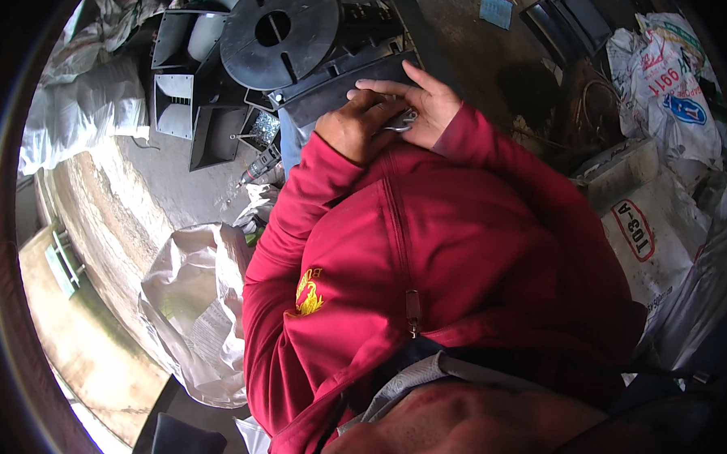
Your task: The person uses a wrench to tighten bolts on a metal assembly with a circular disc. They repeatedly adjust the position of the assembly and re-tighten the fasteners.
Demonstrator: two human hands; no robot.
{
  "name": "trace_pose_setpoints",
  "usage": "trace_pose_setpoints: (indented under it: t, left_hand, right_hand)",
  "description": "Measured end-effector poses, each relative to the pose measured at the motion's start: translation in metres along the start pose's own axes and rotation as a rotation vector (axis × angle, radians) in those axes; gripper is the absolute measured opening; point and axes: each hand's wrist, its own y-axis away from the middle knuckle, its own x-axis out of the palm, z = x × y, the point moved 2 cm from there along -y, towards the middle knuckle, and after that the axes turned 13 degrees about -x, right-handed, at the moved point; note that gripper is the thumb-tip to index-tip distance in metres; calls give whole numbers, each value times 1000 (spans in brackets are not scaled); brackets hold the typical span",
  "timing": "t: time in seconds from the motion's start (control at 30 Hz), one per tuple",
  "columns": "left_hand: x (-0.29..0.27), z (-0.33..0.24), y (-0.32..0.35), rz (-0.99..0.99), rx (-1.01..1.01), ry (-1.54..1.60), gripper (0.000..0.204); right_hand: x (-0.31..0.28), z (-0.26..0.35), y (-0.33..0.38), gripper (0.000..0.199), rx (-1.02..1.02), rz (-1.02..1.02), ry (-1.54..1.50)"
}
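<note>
My left hand point(353, 129) bends over my right palm, its fingers curled together at some small shiny metal parts point(402, 120). What its fingertips pinch, if anything, is hidden. My right hand point(430, 104) is turned palm up with thumb and fingers stretched out, and the metal parts lie in its palm against the left fingers. Their exact kind is too small to tell. Just beyond both hands is a black plastic housing point(337, 84), with a large black slotted disc point(306, 50) with a round centre hole lying beside it on the far left.
Black open plastic boxes point(217, 135) stand at the left, near a small tray of metal bits point(264, 128) and a power driver point(261, 166). White sacks point(194, 309) are at the left, with printed sacks point(669, 102) at the right. A blue square point(495, 10) lies on the floor.
</note>
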Motion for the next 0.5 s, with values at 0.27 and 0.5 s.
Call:
trace_pose_setpoints:
  t: [0.27, 0.5]
  left_hand:
    - [5, 6, -16, 89, -76, 117, 29]
    - [10, -6, -16, 6, -45, -6, 30]
  right_hand:
    - [-12, 0, 1, 69, 16, 9, -105]
    - [-3, 3, 10, 66, 4, -96, -137]
